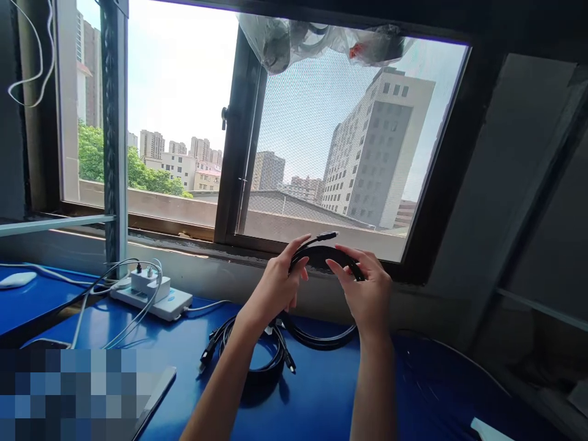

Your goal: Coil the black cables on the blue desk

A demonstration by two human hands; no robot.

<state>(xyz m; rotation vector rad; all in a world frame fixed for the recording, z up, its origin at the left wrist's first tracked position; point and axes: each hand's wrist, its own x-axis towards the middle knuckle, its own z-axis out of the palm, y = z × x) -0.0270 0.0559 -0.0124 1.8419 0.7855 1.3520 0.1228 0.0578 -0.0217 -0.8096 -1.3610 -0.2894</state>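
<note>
A coiled black cable (321, 344) hangs in a loop between my two hands, raised above the blue table. My left hand (285, 272) grips the coil on its left side, the index finger stretched up along a cable end with a plug (327, 236). On the right side, my right hand (365, 275) has thumb and fingers round the top bend of the coil. Beneath my left wrist, a second black cable coil (275, 361) lies on the table, partly hidden by my forearm, with connectors poking out at both sides.
A white power strip (158, 300) with plugged-in adapters and trailing wires sits at the left on the blue table (316, 404). Nearer me lies a flat device (158, 392), partly pixelated. A metal post (114, 135) stands before the window. Plastic bags (321, 46) hang above.
</note>
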